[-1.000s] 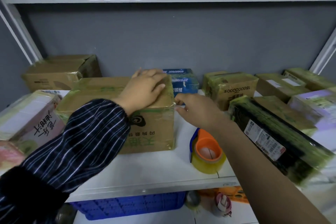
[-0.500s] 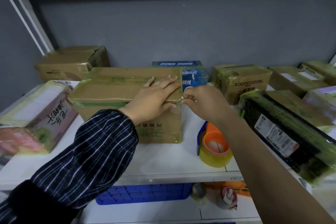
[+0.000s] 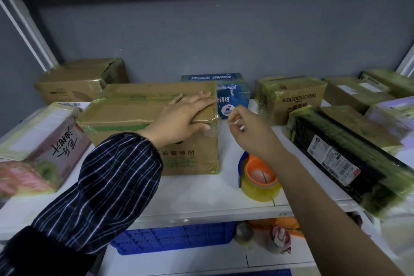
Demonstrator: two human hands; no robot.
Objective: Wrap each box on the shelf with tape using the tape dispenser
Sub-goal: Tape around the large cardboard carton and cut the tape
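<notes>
One wide-angle camera, worn on the person's head, faces forward and down. It sits close to the white shelf (image 3: 190, 195), with the grey back wall (image 3: 224, 36) beyond and a lower shelf (image 3: 280, 260) beneath.

whether right hand (image 3: 248, 134) pinches anything unclear, tape dispenser (image 3: 259, 173) half hidden behind its wrist, pink box (image 3: 44, 159) blurred and cut at left edge, black parcel (image 3: 331, 159) near end smeared
</notes>
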